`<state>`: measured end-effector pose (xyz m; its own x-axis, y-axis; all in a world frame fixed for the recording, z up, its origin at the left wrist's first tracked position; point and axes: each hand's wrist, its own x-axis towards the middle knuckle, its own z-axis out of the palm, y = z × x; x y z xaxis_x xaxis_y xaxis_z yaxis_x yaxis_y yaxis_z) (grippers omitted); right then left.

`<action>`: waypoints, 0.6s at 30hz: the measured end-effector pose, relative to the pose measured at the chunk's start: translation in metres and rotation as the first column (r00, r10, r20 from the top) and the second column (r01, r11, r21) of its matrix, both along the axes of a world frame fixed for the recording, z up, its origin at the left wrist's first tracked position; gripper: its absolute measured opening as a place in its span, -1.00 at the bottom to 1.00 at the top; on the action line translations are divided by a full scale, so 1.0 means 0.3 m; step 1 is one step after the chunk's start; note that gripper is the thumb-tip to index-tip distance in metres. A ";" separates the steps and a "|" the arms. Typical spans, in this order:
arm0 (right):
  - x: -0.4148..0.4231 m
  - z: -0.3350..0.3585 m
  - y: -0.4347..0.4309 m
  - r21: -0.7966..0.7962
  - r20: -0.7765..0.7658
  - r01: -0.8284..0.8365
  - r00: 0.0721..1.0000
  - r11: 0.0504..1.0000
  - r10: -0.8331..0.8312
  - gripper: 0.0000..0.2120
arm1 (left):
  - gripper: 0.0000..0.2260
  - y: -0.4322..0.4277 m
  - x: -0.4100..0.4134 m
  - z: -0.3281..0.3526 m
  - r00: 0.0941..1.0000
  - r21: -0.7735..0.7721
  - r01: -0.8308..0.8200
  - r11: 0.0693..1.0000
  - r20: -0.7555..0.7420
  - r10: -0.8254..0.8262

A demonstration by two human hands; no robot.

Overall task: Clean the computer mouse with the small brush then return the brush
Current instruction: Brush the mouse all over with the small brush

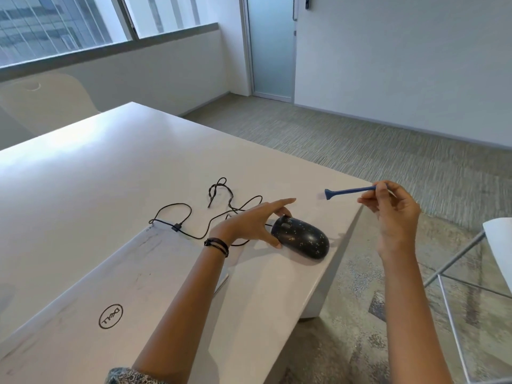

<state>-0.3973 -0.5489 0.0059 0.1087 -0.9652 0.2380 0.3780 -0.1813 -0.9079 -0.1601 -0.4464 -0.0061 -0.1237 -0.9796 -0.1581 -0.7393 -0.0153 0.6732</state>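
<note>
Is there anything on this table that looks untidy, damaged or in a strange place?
Two small things. The mouse cable lies in loose tangled loops behind the mouse, with one twisted loop farthest away. The mouse sits close to the edge of the table. The closed laptop lid shows dark scuff marks. Nothing looks spilled or broken.

Closed silver laptop on a white rectangular table
The laptop is laid at the near left; a cream moulded chair is seen beyond the table, and grey carpet is spread on the right
</note>
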 end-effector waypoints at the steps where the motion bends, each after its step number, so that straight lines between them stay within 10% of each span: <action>1: -0.013 0.003 -0.006 -0.001 -0.007 -0.013 1.000 1.000 0.013 -0.86 | -0.16 0.000 -0.015 -0.003 1.000 0.001 -0.004 1.000 0.002 0.004; 18: -0.164 -0.037 -0.106 -0.044 -0.198 -0.276 0.945 0.960 0.262 -0.89 | -0.16 -0.009 -0.161 -0.024 0.990 -0.017 -0.130 0.991 -0.056 0.129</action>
